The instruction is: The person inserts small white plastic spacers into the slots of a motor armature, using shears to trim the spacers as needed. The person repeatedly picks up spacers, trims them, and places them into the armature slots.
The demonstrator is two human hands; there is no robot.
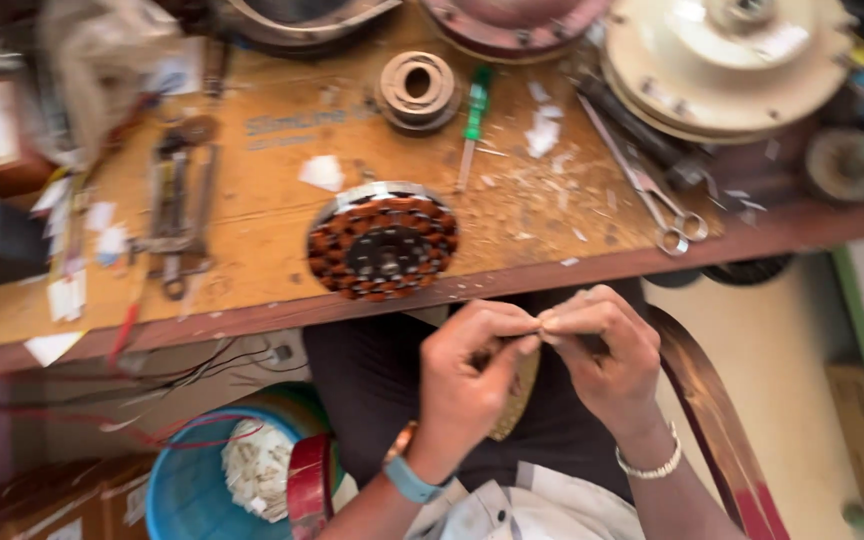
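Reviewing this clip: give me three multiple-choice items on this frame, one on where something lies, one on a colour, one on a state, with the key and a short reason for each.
1. Where does the round copper-wound stator lie?
A. In the blue bucket
B. On the wooden bench near its front edge
C. On the person's lap

2. What colour is the screwdriver handle?
A. Green
B. Red
C. Black

3. How are the left hand and right hand placed?
A. Both flat on the bench
B. One reaching for the scissors
C. Fingertips pinched together below the bench edge

Key:
1 B: the stator rests on the wooden bench, just behind its front edge.
2 A: the handle is green.
3 C: the fingertips of both hands meet over the lap; what they pinch is too blurred to tell.
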